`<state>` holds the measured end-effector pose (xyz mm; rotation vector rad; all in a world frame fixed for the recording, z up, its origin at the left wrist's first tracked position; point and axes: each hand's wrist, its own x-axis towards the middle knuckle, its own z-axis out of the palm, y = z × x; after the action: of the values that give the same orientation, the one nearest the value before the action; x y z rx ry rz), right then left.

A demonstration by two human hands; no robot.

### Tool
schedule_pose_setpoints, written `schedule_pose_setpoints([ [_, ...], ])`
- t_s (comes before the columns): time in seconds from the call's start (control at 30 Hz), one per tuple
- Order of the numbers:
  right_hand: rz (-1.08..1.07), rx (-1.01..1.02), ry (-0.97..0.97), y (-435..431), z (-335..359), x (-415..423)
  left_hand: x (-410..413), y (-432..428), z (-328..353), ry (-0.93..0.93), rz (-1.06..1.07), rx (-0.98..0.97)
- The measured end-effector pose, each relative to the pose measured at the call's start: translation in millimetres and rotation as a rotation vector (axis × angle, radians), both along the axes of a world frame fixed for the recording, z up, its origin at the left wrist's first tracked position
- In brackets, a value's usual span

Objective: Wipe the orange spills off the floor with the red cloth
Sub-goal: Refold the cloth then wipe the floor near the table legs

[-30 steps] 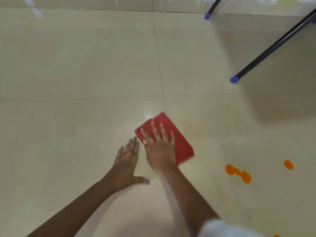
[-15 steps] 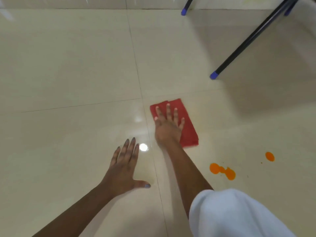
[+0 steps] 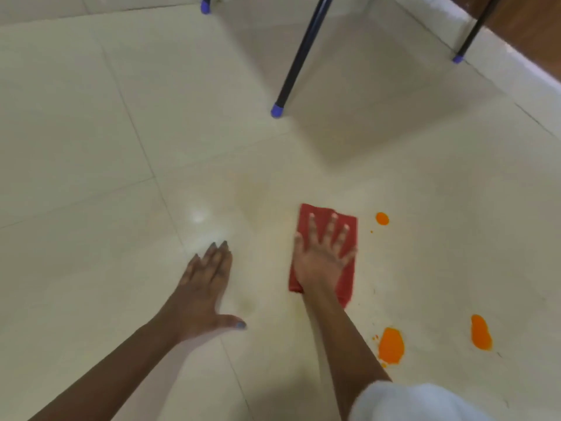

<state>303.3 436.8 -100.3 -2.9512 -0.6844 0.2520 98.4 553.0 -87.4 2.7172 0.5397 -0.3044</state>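
Left hand (image 3: pixel 206 287) lies flat on the cream tiled floor (image 3: pixel 91 147), palm down, fingers close together and pointing to about 1 o'clock, thumb stuck out toward 4 o'clock; it holds nothing and reads as a brace for the body. At 3 o'clock of it, near but apart, the right hand (image 3: pixel 321 256) presses flat on the red cloth (image 3: pixel 346 287), fingers spread wide and aimed at 12 o'clock, palm down, not pinching or bunching the fabric. The cloth is folded into a rectangle, long axis running 12 to 6 o'clock, flat on the tile under that hand. Motion blur around the fingers and the cloth edge. A faint yellowish smear shows on the tile between the two hands and above the cloth, judged to be wiped residue. Further right, the orange spills: a small round drop (image 3: pixel 382 218) at 2 o'clock of the cloth, just beside its top corner; a large blot (image 3: pixel 391 345) at 5 o'clock, near the forearm; another long blot (image 3: pixel 481 332) at 4 o'clock, well apart. Tiny specks sit among them. Dark table legs with blue caps (image 3: pixel 277 110) stand at 12 o'clock, well clear. Step in hand, by judgement: mid-wipe, three blots not yet reached. Next move likely calls for sliding the cloth toward 3 o'clock over the small drop, then down to 5 o'clock, keeping flat pressure so the liquid is lifted, not smeared
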Motion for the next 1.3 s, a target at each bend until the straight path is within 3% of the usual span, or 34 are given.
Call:
schedule_pose_setpoints([
  [0.07, -0.135, 0.041, -0.089, -45.3, 2.3, -20.7, 15.5, -11.0, -6.0, 0.023, -0.073, 0.021],
  [0.1, -0.103, 0.069, -0.098, -57.2, 3.3, -47.2, 17.9, -13.6, -7.9, 0.043, -0.074, 0.028],
  [0.2, 0.254, 0.100, -0.035, -35.6, 1.3, -95.1, 18.0, -12.8, -12.7, 0.038, -0.062, 0.021],
  [0.27, 0.403, 0.103, -0.057, -3.0, 0.4, -57.8, 18.4, -12.6, -12.4, 0.026, -0.056, 0.017],
  [0.3, 0.393, 0.049, -0.046, 3.6, 0.2, -28.8, 18.4, -12.6, -12.0, 0.009, -0.042, 0.020],
  [0.37, 0.158, -0.006, -0.039, -19.5, -5.1, 22.0, 19.5, -14.0, -11.4, 0.013, -0.033, 0.013],
  [0.47, -0.145, 0.067, -0.120, -86.7, -7.2, 6.3, 20.1, -14.4, -8.7, 0.041, -0.017, 0.001],
  [0.53, -0.105, 0.095, -0.119, -95.3, -1.2, -57.9, 21.5, -16.1, -6.7, 0.074, -0.024, -0.009],
  [0.6, 0.111, 0.109, -0.061, -71.4, -1.6, -102.3, 22.7, -16.3, -4.6, 0.070, -0.032, -0.018],
  [0.7, 0.328, 0.096, -0.046, -30.3, -0.1, -63.2, 23.4, -11.8, -3.9, 0.032, -0.047, -0.032],
  [0.8, 0.066, 0.019, 0.009, -52.5, -4.9, -8.2, 20.2, -15.8, -0.6, -0.004, -0.032, -0.029],
  [0.87, -0.099, 0.047, -0.020, -75.0, -6.1, -21.7, 20.1, -26.3, 2.6, -0.028, -0.030, -0.095],
  [0.9, -0.075, 0.077, -0.054, -83.0, -3.0, -43.7, 21.4, -34.1, 3.8, -0.032, -0.054, -0.129],
  [1.03, 0.370, 0.070, -0.039, -138.6, 3.4, -139.8, 15.4, -66.7, -1.1, 0.018, -0.176, -0.170],
  [1.2, 0.066, -0.006, -0.049, -229.7, 5.5, -83.0, 15.7, -84.5, -1.2, 0.069, -0.162, -0.148],
  [1.3, -0.102, -0.045, -0.003, -208.0, 10.1, -4.5, 17.2, -85.6, -1.8, 0.088, -0.151, -0.128],
])
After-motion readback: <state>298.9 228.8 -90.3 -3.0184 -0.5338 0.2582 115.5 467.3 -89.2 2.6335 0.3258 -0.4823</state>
